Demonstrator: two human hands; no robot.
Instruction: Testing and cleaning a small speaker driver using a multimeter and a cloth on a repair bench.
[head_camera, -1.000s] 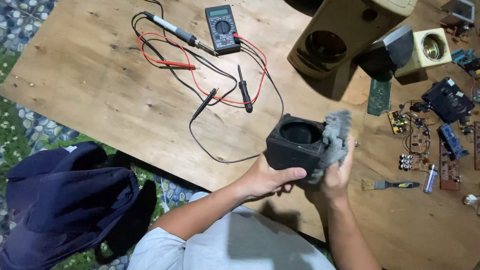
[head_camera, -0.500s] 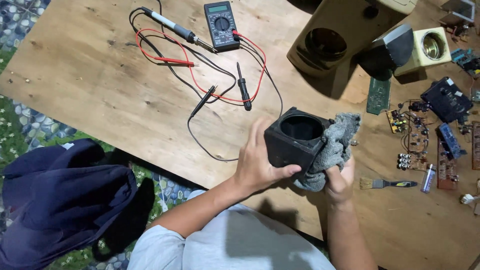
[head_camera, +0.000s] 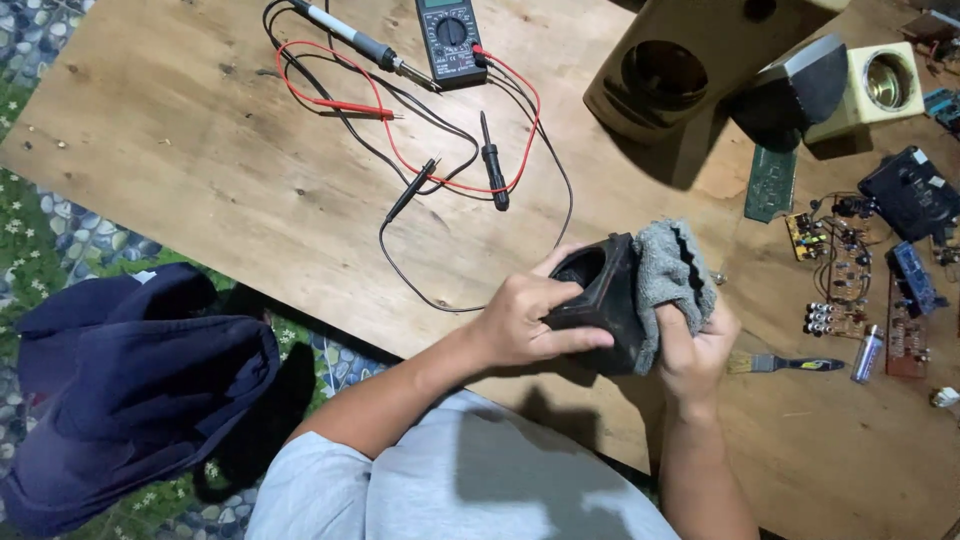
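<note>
My left hand (head_camera: 525, 320) grips a small black box-shaped speaker housing (head_camera: 598, 295) with a round opening, held above the near edge of the wooden board (head_camera: 200, 170). My right hand (head_camera: 692, 352) presses a grey cloth (head_camera: 668, 272) against the housing's right side and top. The cloth drapes over that side and hides it. The housing is tilted, with its opening turned towards the left.
A multimeter (head_camera: 450, 38) with red and black leads and a soldering iron (head_camera: 350, 38) lie at the back. A tan speaker cabinet (head_camera: 690, 60), circuit boards (head_camera: 850, 260) and a small brush (head_camera: 785, 363) are at the right. A dark blue bag (head_camera: 130, 380) lies on the floor at left.
The housing has been turned so its opening faces left instead of up. My left hand shifted over its near face, and the cloth moved onto its right side.
</note>
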